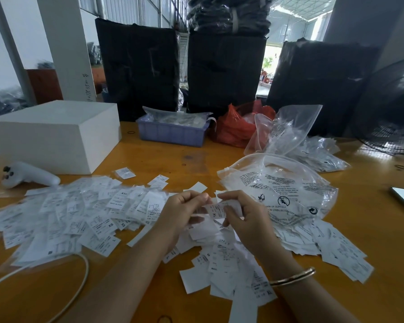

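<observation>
Both the left hand point(184, 213) and right hand point(247, 217) pinch one XL label point(217, 209) between them.

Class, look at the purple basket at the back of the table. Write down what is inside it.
The purple basket holds clear plastic packets showing dark print, heaped above its rim. Whatever lies beneath them, and the basket's floor, is covered.

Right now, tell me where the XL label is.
Head view, centre: the XL label is held between the left hand and right hand, above the loose labels, left of the clear printed bag.
</observation>
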Demonstrator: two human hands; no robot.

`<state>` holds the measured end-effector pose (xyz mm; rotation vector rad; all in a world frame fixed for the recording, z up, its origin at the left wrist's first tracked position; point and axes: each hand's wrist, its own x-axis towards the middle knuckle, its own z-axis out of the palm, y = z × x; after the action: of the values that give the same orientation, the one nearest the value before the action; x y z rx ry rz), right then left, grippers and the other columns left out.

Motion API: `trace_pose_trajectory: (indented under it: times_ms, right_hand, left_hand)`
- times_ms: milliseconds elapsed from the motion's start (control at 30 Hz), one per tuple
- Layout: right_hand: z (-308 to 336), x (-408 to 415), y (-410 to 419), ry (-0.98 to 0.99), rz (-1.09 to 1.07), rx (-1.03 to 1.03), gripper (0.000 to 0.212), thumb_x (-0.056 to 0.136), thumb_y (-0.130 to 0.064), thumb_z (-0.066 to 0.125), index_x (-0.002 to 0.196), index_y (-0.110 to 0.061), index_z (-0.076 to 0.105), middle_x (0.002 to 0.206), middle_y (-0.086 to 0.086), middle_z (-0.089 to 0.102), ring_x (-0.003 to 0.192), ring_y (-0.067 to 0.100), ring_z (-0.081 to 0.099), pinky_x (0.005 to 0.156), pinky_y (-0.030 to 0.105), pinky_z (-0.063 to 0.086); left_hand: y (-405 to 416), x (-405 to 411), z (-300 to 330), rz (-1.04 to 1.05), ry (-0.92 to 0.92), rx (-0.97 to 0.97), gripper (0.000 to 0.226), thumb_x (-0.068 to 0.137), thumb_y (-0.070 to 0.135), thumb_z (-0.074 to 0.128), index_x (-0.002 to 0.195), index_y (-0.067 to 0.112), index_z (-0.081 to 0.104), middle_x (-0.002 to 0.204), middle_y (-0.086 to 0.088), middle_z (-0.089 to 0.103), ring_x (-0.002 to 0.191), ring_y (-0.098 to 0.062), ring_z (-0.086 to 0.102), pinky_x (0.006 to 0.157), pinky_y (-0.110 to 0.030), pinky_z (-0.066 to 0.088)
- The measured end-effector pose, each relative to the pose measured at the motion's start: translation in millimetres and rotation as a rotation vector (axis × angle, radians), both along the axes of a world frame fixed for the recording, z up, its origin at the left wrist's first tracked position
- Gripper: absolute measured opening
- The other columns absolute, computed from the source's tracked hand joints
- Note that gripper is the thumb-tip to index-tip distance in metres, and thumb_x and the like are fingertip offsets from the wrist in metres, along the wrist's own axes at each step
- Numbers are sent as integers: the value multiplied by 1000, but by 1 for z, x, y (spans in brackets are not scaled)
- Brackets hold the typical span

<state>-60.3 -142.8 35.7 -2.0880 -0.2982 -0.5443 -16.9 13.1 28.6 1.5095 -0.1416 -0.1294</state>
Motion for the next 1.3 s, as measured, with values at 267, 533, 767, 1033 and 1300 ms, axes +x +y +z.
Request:
trace_pose_trajectory:
  times_ms: [267,533,767,1033,1300]
  right_hand:
    - [-3,2,4,101,19,153,38,88,-3,59,92,-41,57,60,-7,68,55,4,65,48,11,44]
    - [-4,6,-1,46,-40,155,36,88,3,57,84,-33,62,78,-7,65,54,4,63,49,11,45]
    - [-7,8,5,105,3,41,15,90,-15,60,97,-14,73,91,-10,61,68,6,64,64,17,51]
    - [-2,7,6,238,117,172,17,86,-26,65,71,-19,71,79,-3,64,59,13,65,62,29,56]
    - [-4,8,4,220,18,74,14,81,-21,72,68,-25,69,61,-10,62,52,-3,57,52,10,43]
  left_hand:
    - [-3,1,-5,38,-64,73,34,78,46,64,80,13,69,73,-9,71,65,-12,68,62,-19,56]
    - [-3,1,-4,35,10,-39,32,75,43,66,80,11,67,81,1,75,76,-11,72,59,-20,54]
    - [-3,0,-1,140,-65,-7,40,62,60,61,74,23,70,64,20,67,58,7,57,64,-19,45]
    - [-2,1,-5,67,-170,61,45,58,66,60,73,25,69,63,14,65,58,4,56,55,-10,46]
    - [-3,-1,0,-89,-152,59,37,73,48,62,90,16,67,70,13,71,60,4,59,54,-11,46]
